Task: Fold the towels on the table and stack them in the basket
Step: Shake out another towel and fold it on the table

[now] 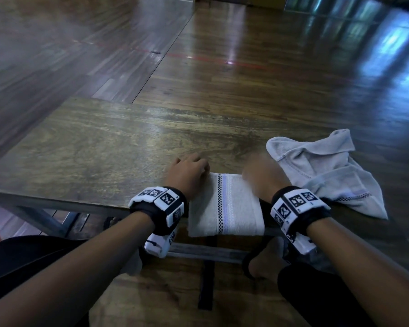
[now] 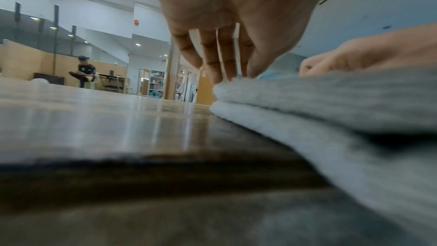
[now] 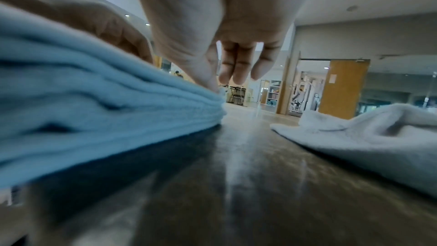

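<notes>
We start at the left, where our left hand (image 1: 187,177) sits at the far left corner of the folded towel (image 1: 226,204), at about 11 o'clock of it. The left wrist view shows its fingers (image 2: 212,59) nearly straight and slightly apart, tips pressing the top layer (image 2: 307,96) down, not gripping.

The folded towel lies at the near edge of the wooden table (image 1: 92,142), at 6 o'clock of the tabletop, its near end hanging a little over the edge. It is a neat rectangle with a checked stripe running 12 to 6 down its middle.

At its 1 o'clock corner is our right hand (image 1: 261,178), blurred from above. In the right wrist view the thumb (image 3: 203,74) touches the stacked layers (image 3: 94,104) at the corner while the other fingers hang slightly curled above; it does not look like a firm grip.

To finish this step well, we judge that both hands should square the far corners, press the layers flat so none slips, and only then lift from beneath.

At 3 o'clock lies a crumpled towel (image 1: 326,171), unfolded, just beside our right hand. The basket is in no view.
</notes>
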A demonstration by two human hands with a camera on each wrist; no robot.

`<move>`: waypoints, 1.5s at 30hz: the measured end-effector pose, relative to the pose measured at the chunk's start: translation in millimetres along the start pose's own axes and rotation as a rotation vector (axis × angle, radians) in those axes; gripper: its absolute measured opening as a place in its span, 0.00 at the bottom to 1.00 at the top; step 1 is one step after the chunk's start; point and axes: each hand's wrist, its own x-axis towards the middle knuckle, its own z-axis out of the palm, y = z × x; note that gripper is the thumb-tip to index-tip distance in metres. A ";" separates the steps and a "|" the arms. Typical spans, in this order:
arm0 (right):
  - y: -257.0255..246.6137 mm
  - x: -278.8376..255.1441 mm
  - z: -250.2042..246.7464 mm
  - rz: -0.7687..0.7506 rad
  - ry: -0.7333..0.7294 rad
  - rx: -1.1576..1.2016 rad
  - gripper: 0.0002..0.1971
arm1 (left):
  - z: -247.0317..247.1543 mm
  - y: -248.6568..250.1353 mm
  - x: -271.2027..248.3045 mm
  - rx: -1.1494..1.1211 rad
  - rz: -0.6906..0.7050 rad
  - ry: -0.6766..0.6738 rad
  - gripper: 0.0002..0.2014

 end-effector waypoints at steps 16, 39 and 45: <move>-26.4 -40.7 26.7 0.362 -0.309 0.211 0.31 | 41.0 17.1 -18.6 -0.076 -0.117 -0.308 0.32; -13.8 -45.6 -15.7 0.664 -0.318 0.831 0.11 | -2.6 6.3 -33.2 -0.549 -0.447 -0.357 0.17; -42.5 -90.6 -33.9 0.873 -0.248 1.494 0.13 | -11.8 18.6 -72.9 -1.183 -0.663 -0.267 0.11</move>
